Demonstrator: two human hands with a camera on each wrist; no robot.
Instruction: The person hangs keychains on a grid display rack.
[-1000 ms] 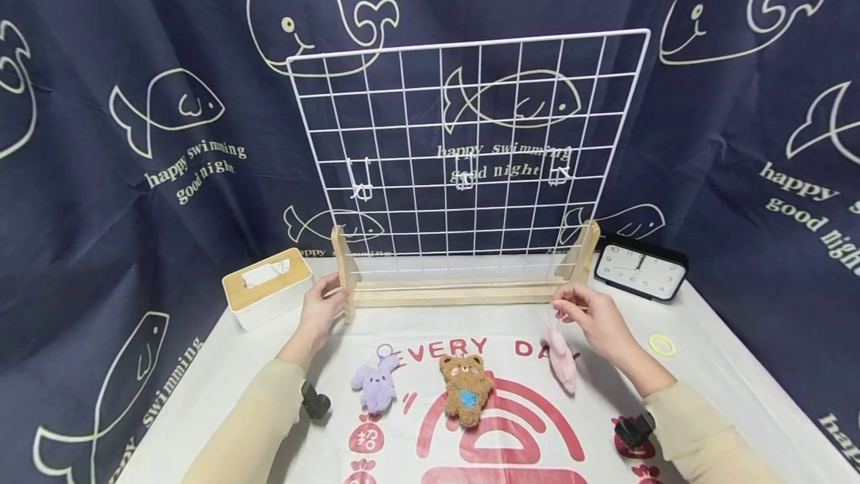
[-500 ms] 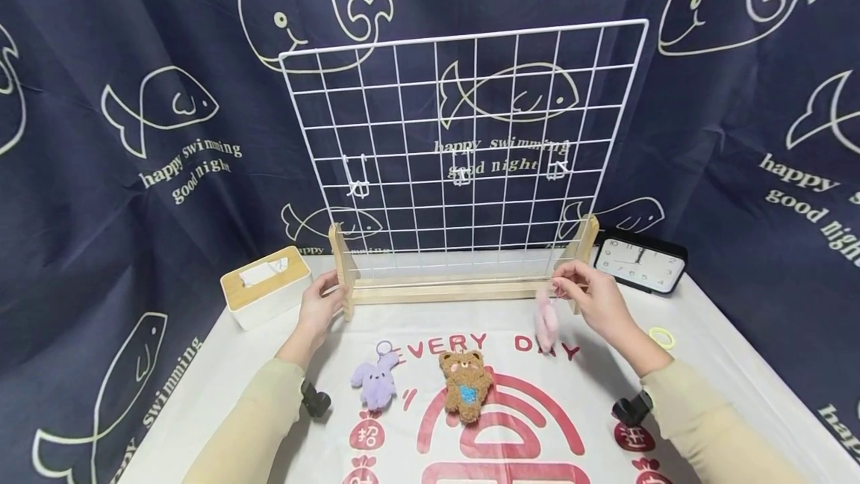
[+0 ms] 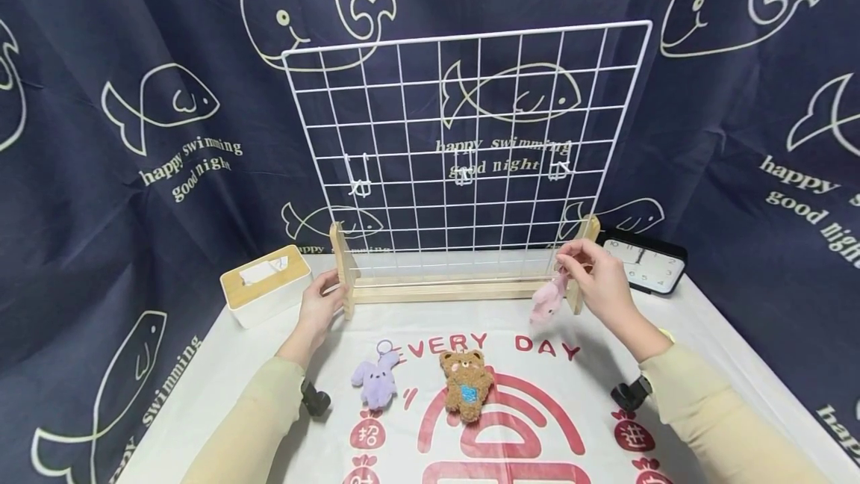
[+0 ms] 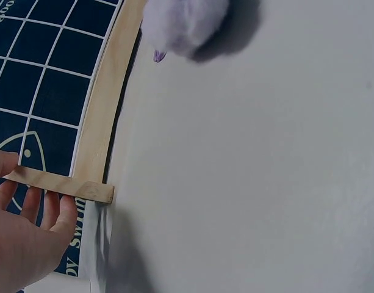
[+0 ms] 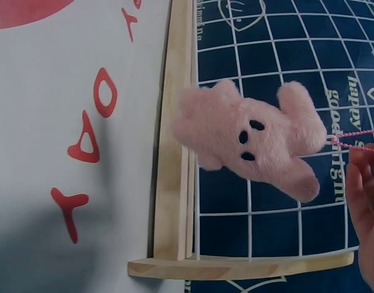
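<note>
My left hand [image 3: 321, 310] grips the left upright [image 4: 64, 184] of a wooden stand, thumb on one side and fingers on the other. The stand carries a white wire grid [image 3: 463, 37]. A pink plush keychain [image 5: 254, 140] with long ears hangs from a pink cord [image 5: 357, 133], which my right hand [image 3: 598, 275] pinches. In the head view the plush overlaps the stand's right end, above the table. White hooks [image 3: 360, 187] are on the grid. On the table lie a purple bunny plush [image 3: 376, 383] and a brown bear plush [image 3: 466, 387].
A white tissue box [image 3: 266, 286] with a wooden lid stands left of the rack. To the right, partly behind my right hand, is a black-framed clock [image 3: 655, 267]. A yellow ring, mostly covered by my right forearm, lies on the printed white tablecloth [image 3: 510, 364].
My right hand has risen and moved slightly forward, lifting the pink plush toward the grid; the plush swung left on its cord. My left hand has stayed on the upright.
</note>
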